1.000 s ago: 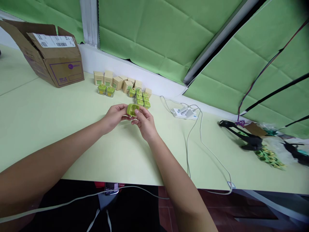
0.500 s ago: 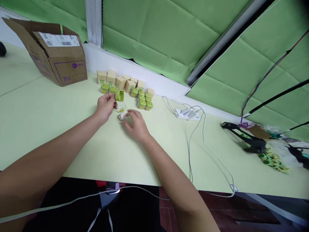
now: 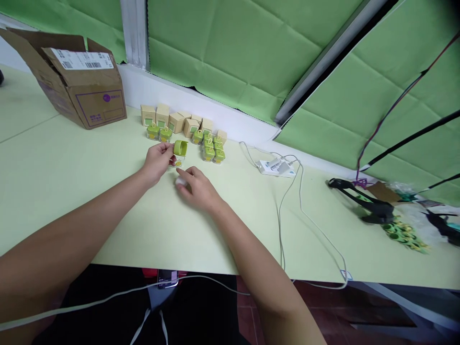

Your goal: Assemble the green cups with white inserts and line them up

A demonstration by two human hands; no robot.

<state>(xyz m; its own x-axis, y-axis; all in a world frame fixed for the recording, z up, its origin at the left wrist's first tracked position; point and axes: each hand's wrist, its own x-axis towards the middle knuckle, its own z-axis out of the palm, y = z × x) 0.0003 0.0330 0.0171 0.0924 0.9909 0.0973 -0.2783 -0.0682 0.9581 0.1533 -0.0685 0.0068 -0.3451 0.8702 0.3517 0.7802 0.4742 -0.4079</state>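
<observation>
My left hand [image 3: 157, 160] pinches a green cap [image 3: 180, 147] just above a small clear jar [image 3: 178, 162] that stands on the pale green table [image 3: 72, 163]. My right hand [image 3: 197, 187] rests on the table a little nearer to me, its fingers closed over a small white piece [image 3: 181, 181]. Behind them stand several green-capped jars [image 3: 209, 146] and a row of small tan cartons [image 3: 176, 121].
An open cardboard box [image 3: 77, 79] sits at the far left. A white power strip [image 3: 276, 167] with white cables [image 3: 298, 211] lies to the right. A black clamp [image 3: 362, 203] and green-patterned items [image 3: 404, 235] are at the far right. Green paper covers the wall behind.
A second ago both hands held the green-capped jar together. The cap came off in my left hand; the jar now stands on the table and my right hand has dropped onto a white piece.
</observation>
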